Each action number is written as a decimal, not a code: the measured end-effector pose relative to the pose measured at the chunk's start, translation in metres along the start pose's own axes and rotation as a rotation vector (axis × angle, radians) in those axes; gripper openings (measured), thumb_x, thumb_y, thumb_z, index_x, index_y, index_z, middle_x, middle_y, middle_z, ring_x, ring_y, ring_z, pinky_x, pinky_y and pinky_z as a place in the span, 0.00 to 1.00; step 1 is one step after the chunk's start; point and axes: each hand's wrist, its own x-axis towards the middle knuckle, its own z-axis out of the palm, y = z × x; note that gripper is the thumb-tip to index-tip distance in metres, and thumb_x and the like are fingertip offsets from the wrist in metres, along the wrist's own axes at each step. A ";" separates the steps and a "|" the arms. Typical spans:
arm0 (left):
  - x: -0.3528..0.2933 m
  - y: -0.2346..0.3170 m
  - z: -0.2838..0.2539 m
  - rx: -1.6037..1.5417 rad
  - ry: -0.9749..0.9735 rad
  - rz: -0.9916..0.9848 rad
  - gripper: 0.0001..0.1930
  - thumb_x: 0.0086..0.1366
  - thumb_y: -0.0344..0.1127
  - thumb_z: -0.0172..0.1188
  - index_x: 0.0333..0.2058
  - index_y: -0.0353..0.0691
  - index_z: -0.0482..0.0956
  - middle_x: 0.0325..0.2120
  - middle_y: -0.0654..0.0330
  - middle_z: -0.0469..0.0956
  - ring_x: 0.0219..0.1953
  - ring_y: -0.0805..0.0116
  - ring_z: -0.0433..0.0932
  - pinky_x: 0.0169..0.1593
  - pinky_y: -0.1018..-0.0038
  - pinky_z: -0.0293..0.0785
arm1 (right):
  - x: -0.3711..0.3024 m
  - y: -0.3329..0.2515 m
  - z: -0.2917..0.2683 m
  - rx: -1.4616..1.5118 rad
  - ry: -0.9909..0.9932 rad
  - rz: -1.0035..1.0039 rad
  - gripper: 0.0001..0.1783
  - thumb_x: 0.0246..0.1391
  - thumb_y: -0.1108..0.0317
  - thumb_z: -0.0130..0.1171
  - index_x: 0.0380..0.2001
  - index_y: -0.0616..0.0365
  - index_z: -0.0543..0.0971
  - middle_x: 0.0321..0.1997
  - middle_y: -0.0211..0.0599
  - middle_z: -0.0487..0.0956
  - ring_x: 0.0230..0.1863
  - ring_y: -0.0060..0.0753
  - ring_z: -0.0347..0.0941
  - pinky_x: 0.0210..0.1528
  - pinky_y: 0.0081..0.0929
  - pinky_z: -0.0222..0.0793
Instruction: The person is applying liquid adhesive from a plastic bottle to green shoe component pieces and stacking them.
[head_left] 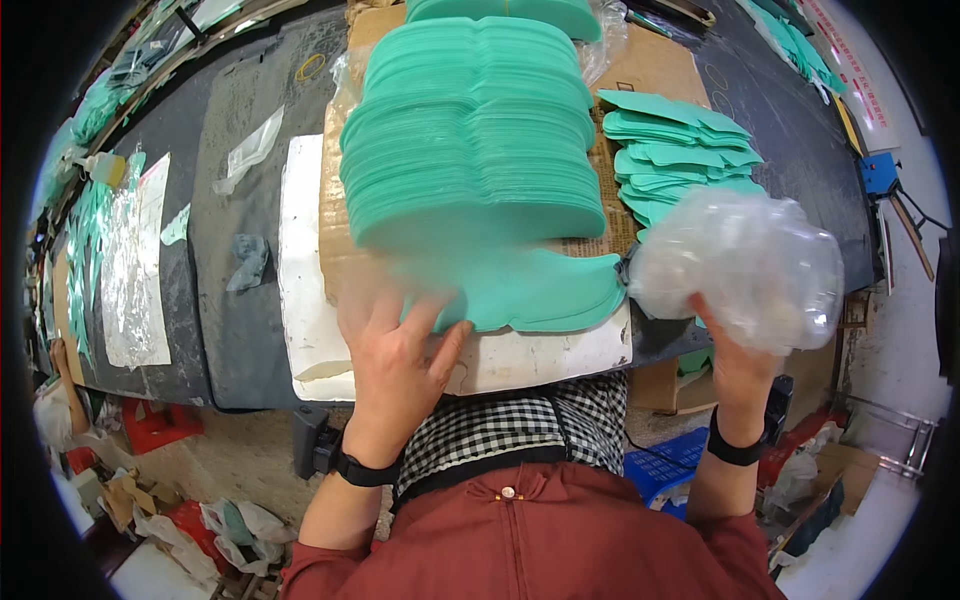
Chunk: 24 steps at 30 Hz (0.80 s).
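Note:
My left hand (395, 345) lies on the near left end of a thin stack of cut green sheets (550, 290), its fingers apart and partly blurred. My right hand (737, 355) is closed around a crumpled clear plastic bag (735, 265), which hides most of its fingers. The bag is beside the right end of those sheets. Just beyond the near stack, tall rows of curved green sheets (475, 130) stand packed together on cardboard. Another loose pile of green sheets (680, 155) sits behind the bag.
A white board (560, 352) lies under the near sheets at the dark table's front edge. Scraps of plastic (250, 150) and a crumpled grey piece (248, 262) lie to the left. A blue basket (665, 465) stands below the table on the right.

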 end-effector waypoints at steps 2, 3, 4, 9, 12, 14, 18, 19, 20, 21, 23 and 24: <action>-0.004 -0.004 -0.004 -0.001 -0.009 0.003 0.18 0.57 0.33 0.75 0.48 0.46 0.86 0.53 0.58 0.78 0.61 0.47 0.68 0.65 0.52 0.63 | 0.003 -0.013 0.000 -0.400 0.027 -0.102 0.30 0.55 0.77 0.73 0.62 0.56 0.80 0.64 0.46 0.79 0.63 0.49 0.77 0.67 0.44 0.70; -0.006 -0.006 -0.007 -0.015 0.003 -0.002 0.18 0.56 0.32 0.75 0.48 0.46 0.86 0.53 0.58 0.78 0.62 0.47 0.68 0.67 0.52 0.62 | 0.002 -0.020 0.007 -0.398 0.019 -0.106 0.30 0.55 0.77 0.73 0.62 0.56 0.80 0.64 0.46 0.79 0.63 0.49 0.77 0.67 0.44 0.70; -0.009 -0.008 -0.009 -0.028 0.016 -0.008 0.18 0.56 0.32 0.75 0.47 0.46 0.86 0.54 0.57 0.78 0.63 0.46 0.68 0.68 0.51 0.61 | 0.000 -0.030 0.016 -0.247 0.023 -0.051 0.30 0.54 0.76 0.74 0.62 0.49 0.81 0.66 0.45 0.78 0.64 0.49 0.75 0.67 0.45 0.70; -0.030 -0.029 -0.024 0.072 0.086 -0.105 0.18 0.57 0.31 0.73 0.48 0.45 0.86 0.56 0.57 0.77 0.65 0.47 0.67 0.69 0.52 0.61 | 0.009 -0.053 0.051 -0.760 -0.156 -0.589 0.29 0.50 0.71 0.76 0.57 0.59 0.82 0.61 0.47 0.83 0.60 0.53 0.80 0.64 0.48 0.74; -0.043 -0.041 -0.031 0.105 0.139 -0.184 0.19 0.61 0.33 0.71 0.52 0.41 0.84 0.56 0.57 0.77 0.67 0.47 0.65 0.70 0.53 0.61 | 0.028 -0.073 0.088 -0.074 -0.212 -0.383 0.29 0.49 0.69 0.75 0.56 0.59 0.82 0.56 0.47 0.84 0.54 0.52 0.82 0.58 0.43 0.77; -0.037 -0.038 -0.033 0.004 0.198 -0.200 0.18 0.61 0.32 0.71 0.50 0.42 0.85 0.55 0.55 0.78 0.66 0.45 0.67 0.71 0.51 0.59 | 0.047 -0.099 0.103 0.231 -0.207 -0.293 0.29 0.49 0.68 0.75 0.56 0.60 0.82 0.54 0.47 0.84 0.50 0.51 0.84 0.53 0.40 0.79; -0.066 -0.051 -0.037 0.093 0.221 -0.291 0.16 0.62 0.30 0.67 0.49 0.43 0.85 0.52 0.53 0.79 0.63 0.45 0.69 0.69 0.52 0.62 | 0.050 -0.138 0.150 0.304 -0.192 -0.427 0.28 0.47 0.67 0.73 0.54 0.58 0.81 0.48 0.46 0.84 0.44 0.49 0.85 0.45 0.36 0.82; -0.067 -0.048 -0.037 0.028 0.263 -0.334 0.16 0.62 0.30 0.67 0.49 0.43 0.85 0.52 0.53 0.79 0.63 0.45 0.70 0.69 0.52 0.63 | 0.049 -0.147 0.157 0.277 -0.189 -0.462 0.28 0.47 0.68 0.72 0.54 0.57 0.81 0.47 0.44 0.84 0.44 0.48 0.85 0.44 0.37 0.82; -0.067 -0.046 -0.036 -0.062 0.313 -0.381 0.16 0.62 0.30 0.67 0.49 0.43 0.85 0.52 0.53 0.79 0.63 0.46 0.70 0.68 0.52 0.63 | 0.047 -0.154 0.163 0.266 -0.180 -0.461 0.28 0.47 0.68 0.72 0.54 0.57 0.81 0.47 0.44 0.84 0.44 0.48 0.85 0.44 0.37 0.82; -0.065 -0.042 -0.036 -0.140 0.352 -0.420 0.16 0.62 0.30 0.67 0.49 0.43 0.85 0.52 0.53 0.79 0.63 0.46 0.70 0.68 0.53 0.64 | 0.046 -0.158 0.167 0.294 -0.246 -0.484 0.27 0.47 0.68 0.71 0.54 0.55 0.81 0.46 0.42 0.83 0.43 0.47 0.84 0.43 0.38 0.82; -0.064 -0.038 -0.034 -0.295 0.476 -0.510 0.15 0.62 0.30 0.66 0.49 0.43 0.85 0.52 0.54 0.79 0.62 0.46 0.70 0.67 0.53 0.65 | 0.045 -0.159 0.164 0.325 -0.309 -0.502 0.26 0.48 0.69 0.70 0.53 0.54 0.80 0.45 0.41 0.82 0.43 0.46 0.84 0.42 0.38 0.81; -0.063 -0.037 -0.035 -0.338 0.519 -0.541 0.15 0.62 0.30 0.66 0.49 0.43 0.85 0.52 0.54 0.79 0.62 0.47 0.70 0.67 0.54 0.65 | 0.041 -0.159 0.160 0.339 -0.277 -0.511 0.26 0.48 0.69 0.69 0.53 0.54 0.80 0.44 0.40 0.81 0.44 0.45 0.84 0.41 0.38 0.81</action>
